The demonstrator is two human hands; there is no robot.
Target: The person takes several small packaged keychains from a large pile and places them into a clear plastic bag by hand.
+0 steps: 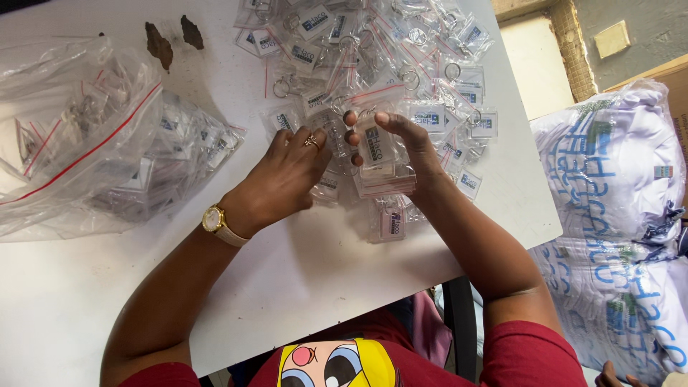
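My right hand (401,147) grips a stack of small clear plastic packets (380,161), each with a clear keychain tag inside, standing on the white table (308,272). My left hand (287,172), with a ring and a gold wristwatch (213,219), rests palm down beside the stack on other packets, its fingers touching them. A heap of loose bagged keychains (373,50) with metal rings spreads across the table beyond both hands.
A large clear plastic bag with a red seal strip (79,136), filled with packets, lies at the left. Two dark patches (159,44) mark the tabletop at the back. White printed sacks (616,215) are stacked right of the table's edge.
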